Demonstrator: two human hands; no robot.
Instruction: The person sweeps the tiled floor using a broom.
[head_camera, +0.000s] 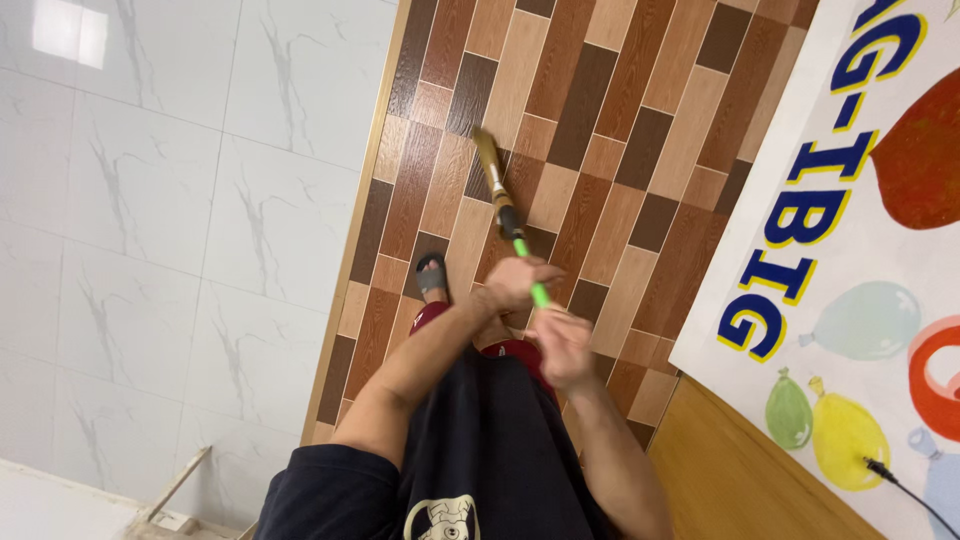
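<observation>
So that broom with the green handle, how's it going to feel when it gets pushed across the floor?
The broom probably feels light, since its handle is thin. The straw-coloured bristles look soft, so they likely bend when pressed on the brown floor tiles. With the left hand and right hand gripping, the stick seems stiff.

The person wears a dark navy short-sleeved shirt (480, 450) with a pale round printed emblem (440, 518) low on the front, near the bottom edge of the view. Beyond the shirt's far edge show dark red shorts (515, 352), and past those a foot in a grey open-toed sandal (432, 275). Both forearms are bare below the short sleeves.
</observation>
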